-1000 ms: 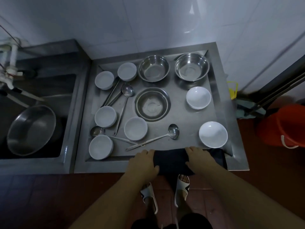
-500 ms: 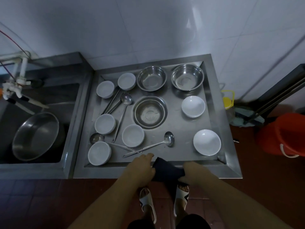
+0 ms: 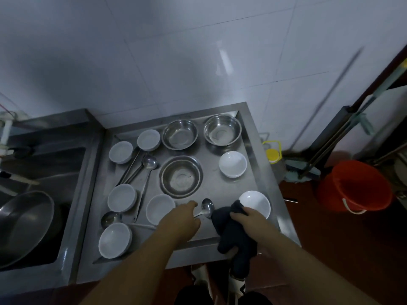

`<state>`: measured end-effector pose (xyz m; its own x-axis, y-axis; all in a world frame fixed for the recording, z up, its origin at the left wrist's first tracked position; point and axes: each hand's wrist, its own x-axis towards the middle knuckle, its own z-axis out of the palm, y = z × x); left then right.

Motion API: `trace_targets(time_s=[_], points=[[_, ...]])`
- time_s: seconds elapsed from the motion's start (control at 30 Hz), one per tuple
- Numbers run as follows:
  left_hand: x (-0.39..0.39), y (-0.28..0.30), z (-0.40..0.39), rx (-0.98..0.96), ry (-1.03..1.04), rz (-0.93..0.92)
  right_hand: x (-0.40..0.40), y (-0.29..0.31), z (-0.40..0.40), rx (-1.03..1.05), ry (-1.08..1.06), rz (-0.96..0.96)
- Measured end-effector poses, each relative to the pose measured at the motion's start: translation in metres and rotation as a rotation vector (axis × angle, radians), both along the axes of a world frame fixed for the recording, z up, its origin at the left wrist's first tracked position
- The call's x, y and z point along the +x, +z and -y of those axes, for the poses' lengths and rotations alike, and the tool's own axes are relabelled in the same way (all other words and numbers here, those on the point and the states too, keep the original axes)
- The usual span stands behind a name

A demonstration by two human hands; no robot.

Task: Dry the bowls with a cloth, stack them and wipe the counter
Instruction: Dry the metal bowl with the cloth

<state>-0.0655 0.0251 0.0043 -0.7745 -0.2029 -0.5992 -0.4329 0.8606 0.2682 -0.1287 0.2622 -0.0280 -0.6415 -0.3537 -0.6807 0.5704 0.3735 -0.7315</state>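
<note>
My right hand (image 3: 250,217) grips a bunched dark cloth (image 3: 234,236) at the counter's front right; the cloth hangs past the front edge. Just beyond it sits a white bowl (image 3: 257,204). My left hand (image 3: 182,221) reaches forward with relaxed fingers over the handle of a steel ladle (image 3: 208,206), beside another white bowl (image 3: 159,209). More white bowls (image 3: 121,198) (image 3: 232,164) and steel bowls (image 3: 180,176) (image 3: 222,129) are spread over the steel counter (image 3: 253,179).
Two more ladles (image 3: 149,161) (image 3: 110,219) lie among the left bowls. A sink at the left holds a large steel basin (image 3: 24,223). On the floor to the right are a red bucket (image 3: 354,186), a yellow-capped bottle (image 3: 273,155) and leaning mop handles (image 3: 330,139).
Both hands were on the cloth lying over the front edge. Now the right hand has lifted it bunched up, and the left hand has let go and moved forward over the ladle handle.
</note>
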Motion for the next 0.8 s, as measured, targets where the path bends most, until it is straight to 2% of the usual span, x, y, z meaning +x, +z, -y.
trace_targets(time_s=[0.23,0.4,0.53,0.6,0.7,0.8], points=[[-0.066,-0.017,0.024,0.073,-0.033,-0.022,-0.046,0.036,0.013,-0.172,-0.450,0.043],[-0.124,-0.029,0.049,0.116,-0.092,-0.023,-0.082,0.052,0.035,-0.194,-0.631,0.009],[-0.173,-0.047,0.071,0.211,-0.057,-0.020,-0.107,0.051,0.046,-0.186,-0.708,0.002],[-0.199,-0.059,0.077,0.286,0.036,-0.026,-0.118,0.048,0.050,-0.187,-0.739,0.008],[-0.235,-0.078,0.082,0.409,0.307,-0.052,-0.133,0.039,0.055,-0.191,-0.799,0.017],[-0.268,-0.102,0.085,0.529,0.491,-0.027,-0.146,0.034,0.060,-0.181,-0.825,0.009]])
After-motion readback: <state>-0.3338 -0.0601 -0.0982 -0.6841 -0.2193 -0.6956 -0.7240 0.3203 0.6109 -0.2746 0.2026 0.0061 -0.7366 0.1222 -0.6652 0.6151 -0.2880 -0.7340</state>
